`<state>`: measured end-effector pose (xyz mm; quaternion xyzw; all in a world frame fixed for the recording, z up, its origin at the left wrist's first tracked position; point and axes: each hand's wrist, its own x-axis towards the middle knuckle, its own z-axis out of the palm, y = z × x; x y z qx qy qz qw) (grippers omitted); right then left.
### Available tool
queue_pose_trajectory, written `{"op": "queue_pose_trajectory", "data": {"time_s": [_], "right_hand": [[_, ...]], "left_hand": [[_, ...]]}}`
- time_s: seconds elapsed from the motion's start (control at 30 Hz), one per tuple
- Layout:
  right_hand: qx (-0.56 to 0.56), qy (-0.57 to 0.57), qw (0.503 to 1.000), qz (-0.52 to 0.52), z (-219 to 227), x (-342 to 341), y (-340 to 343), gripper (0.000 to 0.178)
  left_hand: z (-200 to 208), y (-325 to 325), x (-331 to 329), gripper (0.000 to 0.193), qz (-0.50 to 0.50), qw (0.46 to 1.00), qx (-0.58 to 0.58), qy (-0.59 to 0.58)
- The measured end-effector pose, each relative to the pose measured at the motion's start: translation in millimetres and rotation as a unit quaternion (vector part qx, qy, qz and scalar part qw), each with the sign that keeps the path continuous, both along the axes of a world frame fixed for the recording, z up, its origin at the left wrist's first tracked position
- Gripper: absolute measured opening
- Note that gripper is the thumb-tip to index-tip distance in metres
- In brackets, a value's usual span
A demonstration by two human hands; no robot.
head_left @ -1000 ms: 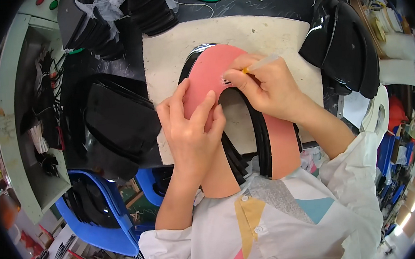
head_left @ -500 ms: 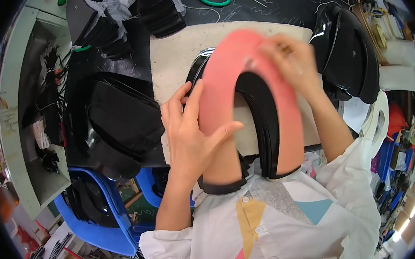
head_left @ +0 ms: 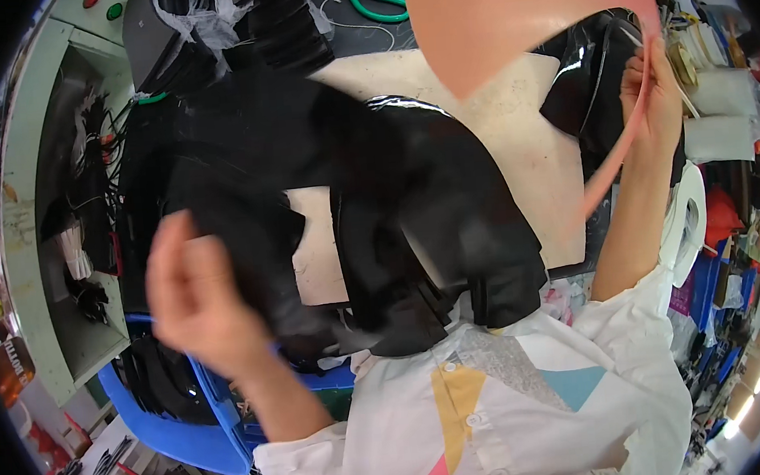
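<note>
My right hand (head_left: 661,117), closed, grips a pink, curved U-shaped sheet (head_left: 531,7) along one arm. The sheet is raised and tilted over the right of the pale board (head_left: 528,128). My left hand (head_left: 202,296) is at the left, smeared by motion, with its fingers closed on the edge of a black curved sheet (head_left: 254,221). That sheet is blurred too and reaches toward the middle. A stack of black U-shaped pieces (head_left: 455,169) lies on the board, its ends toward my shirt; the blurred sheet partly covers its left side.
Bundled black pieces (head_left: 287,17) stand at the back left, beside green-and-yellow-handled scissors (head_left: 375,1). Glossy black pieces (head_left: 586,78) lie at the right. A grey-green open cabinet (head_left: 25,203) is on the left, with a blue chair (head_left: 159,433) below it.
My right hand has lifted the pink sheet off the black stack, up and to the right. My left hand has let go of it and swung left with a black sheet.
</note>
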<state>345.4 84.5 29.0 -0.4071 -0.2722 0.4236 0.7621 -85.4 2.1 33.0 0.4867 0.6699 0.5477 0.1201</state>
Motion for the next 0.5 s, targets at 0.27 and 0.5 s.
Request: {"op": "queue_pose_trajectory", "data": {"time_s": [0.27, 0.5], "right_hand": [[-0.044, -0.402, 0.901, 0.158, -36, -132, -5, 0.029], [-0.073, -0.520, 0.830, 0.186, -51, -152, -17, 0.028]], "left_hand": [[-24, 10, -204, 0.032, 0.136, 0.934, -0.166, 0.285], [-30, 0, 44, 0.037, -0.289, 0.915, -0.083, 0.268]]}}
